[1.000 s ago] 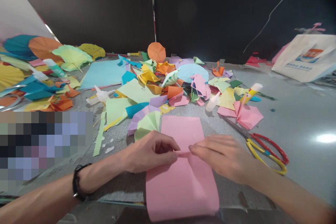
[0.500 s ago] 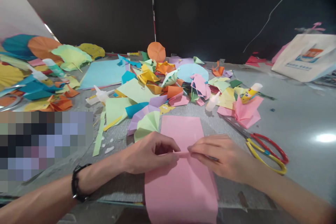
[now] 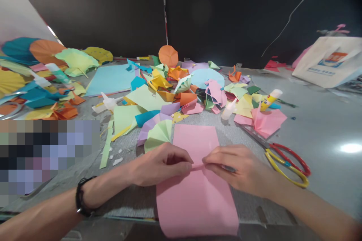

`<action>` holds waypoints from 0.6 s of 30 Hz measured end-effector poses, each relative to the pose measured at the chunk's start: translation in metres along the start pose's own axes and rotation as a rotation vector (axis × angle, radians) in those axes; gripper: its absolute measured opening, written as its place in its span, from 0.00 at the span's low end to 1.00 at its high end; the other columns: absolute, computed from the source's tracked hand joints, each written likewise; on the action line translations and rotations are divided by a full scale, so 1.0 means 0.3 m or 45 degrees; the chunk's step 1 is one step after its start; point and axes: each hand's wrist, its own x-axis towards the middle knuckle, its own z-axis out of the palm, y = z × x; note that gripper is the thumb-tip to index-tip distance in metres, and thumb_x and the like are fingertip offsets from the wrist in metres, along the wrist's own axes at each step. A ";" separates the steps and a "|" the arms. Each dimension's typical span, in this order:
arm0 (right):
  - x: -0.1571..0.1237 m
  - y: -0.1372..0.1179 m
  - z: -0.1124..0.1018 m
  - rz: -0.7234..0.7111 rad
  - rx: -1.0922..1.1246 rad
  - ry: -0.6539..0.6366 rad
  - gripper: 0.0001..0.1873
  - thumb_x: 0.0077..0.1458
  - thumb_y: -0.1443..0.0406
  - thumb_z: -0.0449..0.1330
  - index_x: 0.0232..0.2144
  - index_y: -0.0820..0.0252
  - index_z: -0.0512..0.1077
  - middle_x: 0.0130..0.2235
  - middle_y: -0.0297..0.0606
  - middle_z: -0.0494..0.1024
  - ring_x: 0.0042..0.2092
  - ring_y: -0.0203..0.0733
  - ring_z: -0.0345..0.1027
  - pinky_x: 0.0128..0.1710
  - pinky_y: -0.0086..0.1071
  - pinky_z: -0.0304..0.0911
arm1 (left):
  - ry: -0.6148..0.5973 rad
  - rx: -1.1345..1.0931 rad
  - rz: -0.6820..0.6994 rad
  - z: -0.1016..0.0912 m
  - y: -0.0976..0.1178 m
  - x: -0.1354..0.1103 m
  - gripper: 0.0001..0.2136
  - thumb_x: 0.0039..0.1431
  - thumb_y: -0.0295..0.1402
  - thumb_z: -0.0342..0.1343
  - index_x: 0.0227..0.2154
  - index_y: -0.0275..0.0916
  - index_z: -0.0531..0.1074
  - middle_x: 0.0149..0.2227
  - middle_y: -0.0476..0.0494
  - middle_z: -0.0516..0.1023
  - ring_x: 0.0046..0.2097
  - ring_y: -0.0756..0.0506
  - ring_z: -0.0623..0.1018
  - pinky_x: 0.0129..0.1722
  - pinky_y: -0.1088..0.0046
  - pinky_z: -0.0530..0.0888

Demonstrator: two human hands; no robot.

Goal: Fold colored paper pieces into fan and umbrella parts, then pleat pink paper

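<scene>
Thin pink rectangular paper sheet [image 3: 196, 199] lies flat at the near edge of the grey bench [image 3: 316, 131]. Left hand [image 3: 161, 165] and right hand [image 3: 237, 169] pinch its raised middle fold [image 3: 198, 167] narrowly. Sheet appears light, soft; hold at fold.

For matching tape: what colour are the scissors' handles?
The scissors' handles are red and yellow, shown best in the head view.

Left hand [image 3: 161, 164] and right hand [image 3: 240, 169], forearms [image 3: 42, 212] bare; black wristband [image 3: 80, 197] with small metal fitting, just behind the left hand
</scene>
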 end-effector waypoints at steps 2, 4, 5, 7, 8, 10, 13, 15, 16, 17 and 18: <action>-0.004 0.006 0.001 0.032 -0.016 -0.022 0.07 0.71 0.67 0.59 0.47 0.56 0.77 0.41 0.33 0.84 0.40 0.37 0.77 0.40 0.30 0.66 | 0.019 -0.002 -0.013 -0.001 0.001 0.000 0.16 0.69 0.41 0.54 0.37 0.34 0.79 0.28 0.49 0.72 0.30 0.51 0.67 0.27 0.78 0.62; -0.005 0.009 0.001 0.057 -0.023 -0.038 0.07 0.71 0.67 0.60 0.47 0.54 0.77 0.42 0.31 0.84 0.40 0.37 0.77 0.41 0.30 0.66 | 0.030 -0.031 -0.027 0.002 -0.004 0.002 0.15 0.68 0.41 0.55 0.39 0.34 0.79 0.29 0.48 0.74 0.30 0.51 0.68 0.27 0.78 0.63; -0.004 0.010 0.001 0.065 -0.018 -0.043 0.07 0.71 0.67 0.60 0.47 0.54 0.77 0.42 0.31 0.84 0.40 0.37 0.77 0.41 0.30 0.66 | 0.039 -0.033 -0.030 0.004 -0.008 0.003 0.15 0.68 0.41 0.55 0.40 0.34 0.80 0.29 0.48 0.74 0.30 0.51 0.69 0.27 0.78 0.63; 0.000 0.010 0.002 0.069 0.007 -0.042 0.06 0.71 0.68 0.60 0.46 0.55 0.77 0.41 0.30 0.84 0.40 0.36 0.77 0.40 0.30 0.65 | 0.063 0.002 -0.025 0.008 -0.016 0.005 0.14 0.67 0.40 0.56 0.41 0.34 0.80 0.29 0.47 0.75 0.29 0.51 0.69 0.26 0.78 0.62; 0.003 0.009 0.002 0.070 0.023 -0.039 0.07 0.71 0.68 0.59 0.46 0.56 0.77 0.40 0.31 0.84 0.39 0.37 0.76 0.40 0.29 0.66 | 0.084 0.032 -0.019 0.009 -0.020 0.006 0.14 0.67 0.39 0.56 0.41 0.34 0.81 0.29 0.47 0.75 0.29 0.51 0.69 0.26 0.78 0.62; 0.006 0.008 0.002 0.081 0.045 -0.033 0.07 0.72 0.68 0.59 0.45 0.56 0.77 0.40 0.32 0.84 0.39 0.37 0.77 0.39 0.29 0.66 | 0.106 0.057 -0.010 0.011 -0.025 0.007 0.14 0.67 0.39 0.56 0.42 0.34 0.81 0.29 0.48 0.75 0.29 0.51 0.69 0.27 0.78 0.62; 0.005 0.009 -0.001 0.078 0.036 -0.019 0.07 0.72 0.68 0.59 0.46 0.56 0.77 0.41 0.33 0.84 0.40 0.38 0.77 0.41 0.30 0.66 | 0.119 0.026 0.003 0.008 -0.026 0.006 0.16 0.69 0.42 0.54 0.38 0.34 0.80 0.28 0.48 0.73 0.29 0.51 0.68 0.27 0.77 0.61; 0.002 0.009 -0.003 0.075 0.013 -0.013 0.08 0.72 0.67 0.58 0.47 0.55 0.77 0.41 0.33 0.84 0.40 0.38 0.77 0.42 0.31 0.67 | 0.132 0.034 0.018 0.004 -0.024 0.004 0.19 0.70 0.44 0.53 0.35 0.33 0.80 0.28 0.48 0.72 0.29 0.51 0.66 0.27 0.76 0.60; 0.001 0.009 -0.003 0.077 0.001 -0.013 0.08 0.72 0.67 0.58 0.47 0.55 0.77 0.41 0.33 0.84 0.41 0.38 0.77 0.42 0.31 0.67 | 0.141 0.051 0.023 0.003 -0.022 0.003 0.19 0.71 0.44 0.52 0.35 0.33 0.80 0.28 0.48 0.72 0.30 0.51 0.66 0.27 0.76 0.60; 0.000 0.009 -0.004 0.080 -0.010 -0.012 0.08 0.72 0.67 0.58 0.46 0.55 0.78 0.41 0.33 0.84 0.40 0.38 0.77 0.42 0.31 0.68 | 0.143 0.068 0.027 0.002 -0.022 0.003 0.18 0.71 0.43 0.52 0.36 0.33 0.80 0.29 0.48 0.72 0.30 0.51 0.66 0.27 0.77 0.61; -0.001 0.009 -0.003 0.084 -0.021 -0.014 0.08 0.72 0.67 0.58 0.46 0.55 0.78 0.41 0.33 0.85 0.40 0.38 0.78 0.41 0.31 0.68 | 0.144 0.079 0.030 0.002 -0.021 0.003 0.17 0.71 0.42 0.53 0.37 0.34 0.80 0.29 0.48 0.73 0.30 0.51 0.67 0.27 0.77 0.61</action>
